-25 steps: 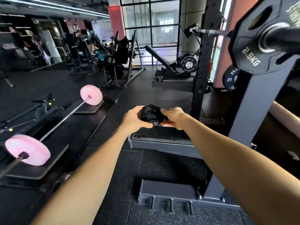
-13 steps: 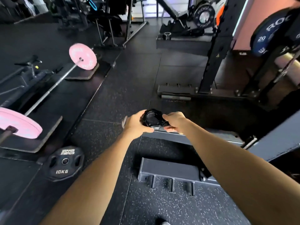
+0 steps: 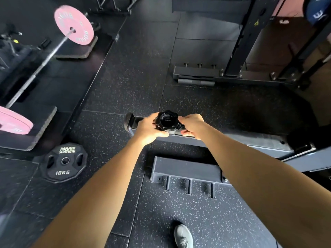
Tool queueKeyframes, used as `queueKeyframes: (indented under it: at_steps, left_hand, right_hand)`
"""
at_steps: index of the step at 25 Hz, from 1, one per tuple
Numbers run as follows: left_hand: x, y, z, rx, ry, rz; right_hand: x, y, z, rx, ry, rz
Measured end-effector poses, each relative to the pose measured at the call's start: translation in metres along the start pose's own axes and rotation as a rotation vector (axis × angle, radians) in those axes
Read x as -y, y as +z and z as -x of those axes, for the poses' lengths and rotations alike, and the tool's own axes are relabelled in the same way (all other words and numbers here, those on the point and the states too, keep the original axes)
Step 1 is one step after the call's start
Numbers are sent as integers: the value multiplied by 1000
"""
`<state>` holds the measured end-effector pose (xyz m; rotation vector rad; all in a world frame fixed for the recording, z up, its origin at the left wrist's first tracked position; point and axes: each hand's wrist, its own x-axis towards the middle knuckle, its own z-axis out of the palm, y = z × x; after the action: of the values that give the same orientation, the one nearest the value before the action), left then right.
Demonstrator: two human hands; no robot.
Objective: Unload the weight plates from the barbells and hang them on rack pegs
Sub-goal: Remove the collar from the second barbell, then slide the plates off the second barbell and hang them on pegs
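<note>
We have both hands out in front of us, closed on a small black barbell collar [image 3: 166, 121]. The left hand [image 3: 149, 128] wraps its near-left side with the thumb lying underneath, and the right hand [image 3: 192, 125] pinches the lever end on the right, so each grip is clamped on the collar, not on a plate. We judge the collar light, rigid and easy to carry in one hand; it needs no care beyond keeping fingers clear of the latch.

The plates are what matter. Down and to the left of our grip, well apart from it, a black 10KG plate [image 3: 64, 162] lies flat on the rubber floor [image 3: 125, 72]. We expect it to be heavy for one hand, stiff, and awkward to start because it sits flush; the two oval cut-outs either side of its centre hole look like the natural handholds, so we would tip an edge up and hook fingers through a slot.

Farther left and beyond the grip, a barbell [image 3: 41, 64] carries a pink plate [image 3: 74, 25] at its far end and another pink plate [image 3: 13, 120] at the near end, each resting on a dark pad. They have smooth faces and no slots, so we would take them by the rim with both hands and slide them straight off the sleeve.

Just beneath our forearms, a rack foot with short pegs [image 3: 189, 186] sits on the floor; a shoe [image 3: 183, 236] shows below.
</note>
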<state>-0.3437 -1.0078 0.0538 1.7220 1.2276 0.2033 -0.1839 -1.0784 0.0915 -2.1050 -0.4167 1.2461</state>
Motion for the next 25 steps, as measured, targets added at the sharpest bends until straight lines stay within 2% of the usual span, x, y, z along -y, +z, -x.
queueKeyframes:
  at_steps: [4, 7, 12, 16, 25]
  left_hand:
    - [-12, -4, 11, 14, -38, -54]
    - [-23, -11, 25, 25, -41, -105]
    - [-42, -37, 67, -122, 65, -194]
    - [-63, -56, 132, -172, 145, -161]
    - [-117, -68, 317, -248, 352, -147]
  right_hand:
    - [0, -4, 5, -2, -37, 141]
    - [3, -10, 11, -67, -153, 343]
    - [12, -25, 55, -132, -394, 537]
    - [13, -40, 128, -143, -542, 631]
    - [-33, -90, 331, -278, -772, 668]
